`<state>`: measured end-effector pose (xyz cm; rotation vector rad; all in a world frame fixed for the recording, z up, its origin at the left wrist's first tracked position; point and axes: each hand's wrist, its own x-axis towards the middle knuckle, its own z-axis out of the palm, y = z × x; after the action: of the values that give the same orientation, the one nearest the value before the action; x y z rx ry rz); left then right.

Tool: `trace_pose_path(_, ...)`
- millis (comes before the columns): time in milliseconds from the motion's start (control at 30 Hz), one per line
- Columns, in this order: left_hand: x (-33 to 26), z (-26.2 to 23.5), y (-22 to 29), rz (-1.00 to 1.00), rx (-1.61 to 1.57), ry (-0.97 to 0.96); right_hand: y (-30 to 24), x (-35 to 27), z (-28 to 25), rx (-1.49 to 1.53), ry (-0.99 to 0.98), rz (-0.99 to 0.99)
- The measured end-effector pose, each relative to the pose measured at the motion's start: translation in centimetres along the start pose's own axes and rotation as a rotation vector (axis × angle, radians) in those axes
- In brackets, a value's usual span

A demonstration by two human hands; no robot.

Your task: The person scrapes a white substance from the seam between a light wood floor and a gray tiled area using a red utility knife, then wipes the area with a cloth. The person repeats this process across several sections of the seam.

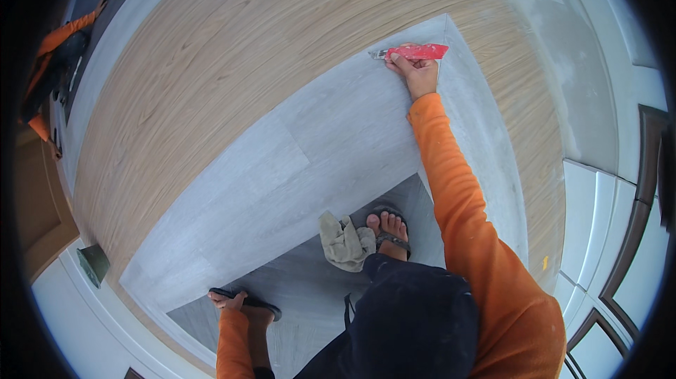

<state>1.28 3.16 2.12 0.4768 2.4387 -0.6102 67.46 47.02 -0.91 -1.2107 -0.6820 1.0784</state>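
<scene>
At the far right corner of the pale grey floor planks (338, 125), my right hand (417, 72) is closed around a red utility knife (426, 51). Its metal blade end points left, over the border where the grey planks meet the wood-look flooring (246, 41). My right arm is stretched far forward. Low on the left, my left hand (236, 303) is down by the front of my left sandal (262, 304), at the near edge of the grey planks. Its fingers are small and partly mixed with the foot, so their pose is unclear.
A crumpled khaki cloth (345, 244) lies beside my right foot (389, 227) on darker grey flooring (310, 287). A dark green container (94, 265) stands by the left wall. Another person in orange sleeves (60, 62) works at far left. White panels (588, 217) line the right.
</scene>
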Motion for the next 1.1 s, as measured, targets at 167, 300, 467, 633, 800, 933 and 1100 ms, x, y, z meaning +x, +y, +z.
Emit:
trace_pose_path(167,-0.7,-0.4,0.8,-0.029,0.032,-0.009,0.0,0.0,-0.1,0.022,0.043,0.011)
trace_pose_path(300,-1.3,-0.7,1.2,-0.06,0.038,-0.004,0.2,0.2,-0.2,0.042,0.069,0.001)
trace_pose_path(467,-1.3,-0.5,0.8,-0.018,-0.026,0.005,0.4,0.3,-0.4,0.032,-0.015,0.019)
trace_pose_path(633,-0.3,-0.3,0.2,0.014,-0.055,-0.006,0.3,0.3,-0.7,0.034,0.004,0.013)
trace_pose_path(800,-0.5,-0.4,0.3,0.006,-0.022,-0.021,0.2,0.4,-0.7,0.029,0.003,0.022)
trace_pose_path(933,-1.0,-0.6,0.5,0.007,-0.074,-0.024,0.3,0.4,-0.6,0.01,-0.015,0.032)
trace_pose_path(1100,-0.6,-0.6,0.4,0.035,-0.038,-0.063,0.5,0.3,-0.4,0.034,0.034,-0.012)
